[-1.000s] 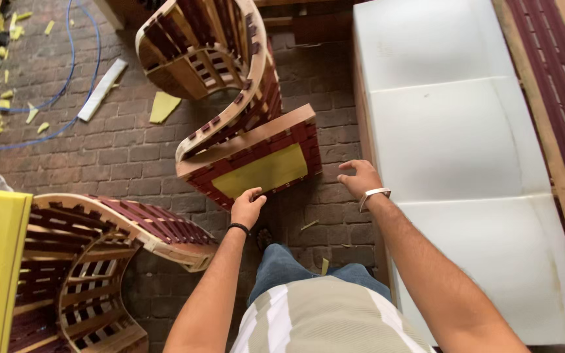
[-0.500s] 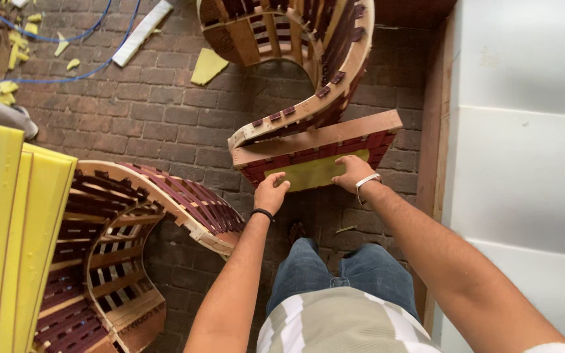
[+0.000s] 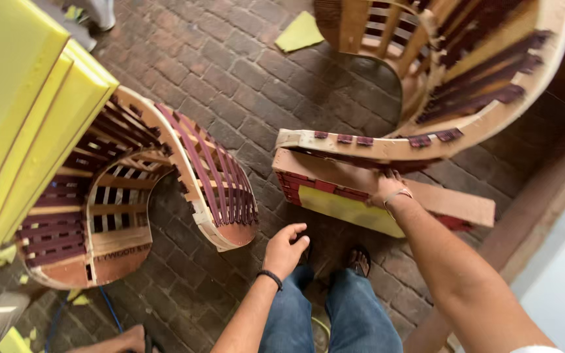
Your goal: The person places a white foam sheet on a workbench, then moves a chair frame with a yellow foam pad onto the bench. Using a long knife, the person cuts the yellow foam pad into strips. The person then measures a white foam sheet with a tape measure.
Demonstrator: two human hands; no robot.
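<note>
My right hand [image 3: 387, 191] grips the top edge of a flat wooden seat frame [image 3: 452, 199], which stands on its edge on the brick floor. The frame has maroon webbing and a yellow foam panel [image 3: 348, 210] on its near face. It leans under a curved wooden chair shell [image 3: 479, 98] strung with maroon straps. My left hand [image 3: 286, 247] hovers apart from the frame with its fingers spread and holds nothing. It is just above my knees [image 3: 335, 307], between the seat frame and a second curved chair shell [image 3: 197, 176].
Thick yellow foam slabs [image 3: 27, 111] lean over the left shell. A yellow foam scrap [image 3: 299, 31] lies on the bricks at the top. A white slab [image 3: 560, 274] borders the right side. Another person's hand [image 3: 125, 338] and a blue cable [image 3: 108, 307] are at the bottom left.
My left hand has let go of the seat frame and dropped back toward my knees. My right hand stays on the frame's top edge. The view has swung left and closer.
</note>
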